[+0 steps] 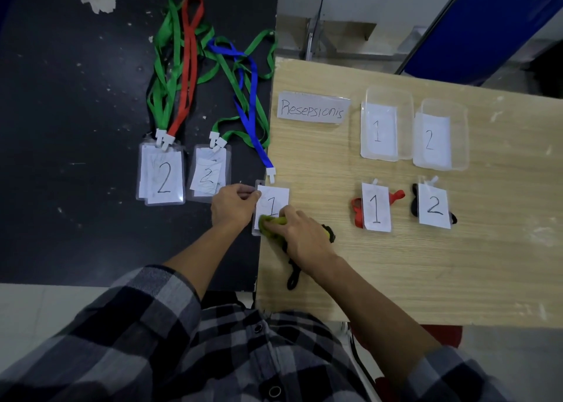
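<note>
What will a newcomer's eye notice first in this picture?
In the middle, the right hand presses a yellow-green cloth onto a badge holder marked 1, which the left hand pinches at its edge. Behind them, green, red and blue lanyards fan out over the dark table.

On the black table (76,127) we see two piles of badge holders marked 2, one pile (161,178) just beside the other pile (208,173), with green lanyards (160,102) and a red lanyard (190,66) clipped on. On the wooden table (396,264) we find a Resepsionis sign (312,108) beside clear tubs labelled 1 (384,124) and 2 (440,136). In front of these lie a badge 1 (376,208) and a badge 2 (434,206).
</note>
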A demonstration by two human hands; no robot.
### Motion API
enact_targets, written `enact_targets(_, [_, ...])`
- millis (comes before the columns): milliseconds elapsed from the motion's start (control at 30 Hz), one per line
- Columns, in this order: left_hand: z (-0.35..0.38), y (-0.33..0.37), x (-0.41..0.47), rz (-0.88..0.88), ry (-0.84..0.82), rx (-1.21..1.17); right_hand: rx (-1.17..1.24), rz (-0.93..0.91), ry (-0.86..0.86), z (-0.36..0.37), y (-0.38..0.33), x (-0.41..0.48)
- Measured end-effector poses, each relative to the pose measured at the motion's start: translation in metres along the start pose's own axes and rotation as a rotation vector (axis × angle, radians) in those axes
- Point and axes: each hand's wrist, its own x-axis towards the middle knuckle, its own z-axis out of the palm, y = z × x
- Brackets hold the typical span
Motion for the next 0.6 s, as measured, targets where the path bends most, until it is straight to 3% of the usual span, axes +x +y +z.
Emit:
enact_targets(233, [-0.001, 0.000, 0.000, -0.006, -0.001, -0.011, 0.025, 0.109, 0.034, -0.007, 0.009, 0.005])
enact_targets(433, [-0.002, 0.003, -0.002, 0.015, 0.002, 0.009, -0.039, -0.014, -0.086, -0.005, 0.006, -0.010])
enact_targets(600, [-0.004, 0.007, -0.005, 0.002, 0.001, -0.008, -0.039, 0.105, -0.023, -0.013, 0.009, 0.006])
